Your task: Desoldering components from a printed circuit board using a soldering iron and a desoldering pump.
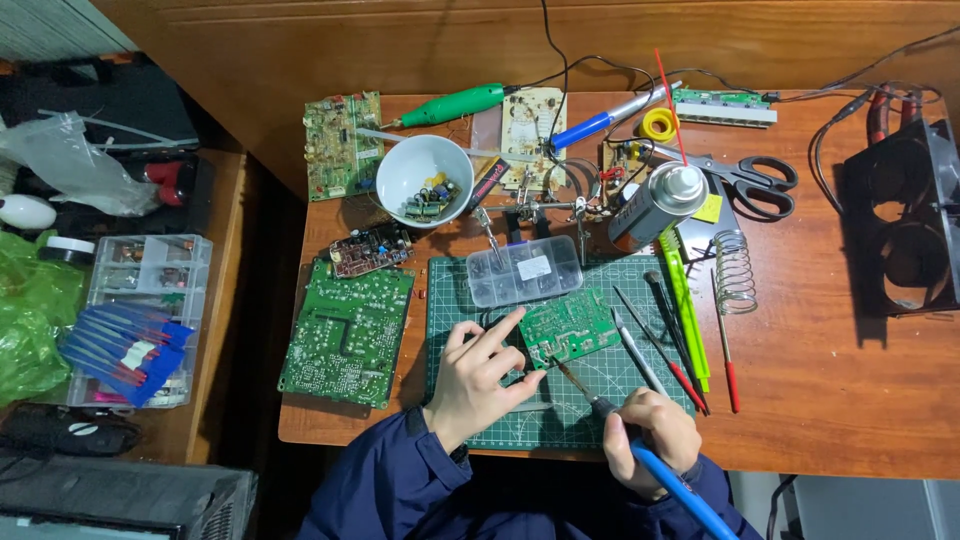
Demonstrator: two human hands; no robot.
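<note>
A small green circuit board (570,327) lies on the green cutting mat (470,290). My left hand (480,378) grips the board's left edge, with the index finger stretched along it. My right hand (652,435) holds a blue-handled soldering iron (672,480). The iron's tip rests at the board's lower edge.
A larger green board (348,333) lies left of the mat, and a clear parts box (524,270) sits behind the small board. Further back stand a white bowl of components (424,180), a spray can (655,203), scissors (745,178) and more boards. Tweezers, probes and a coil stand (735,270) lie to the right.
</note>
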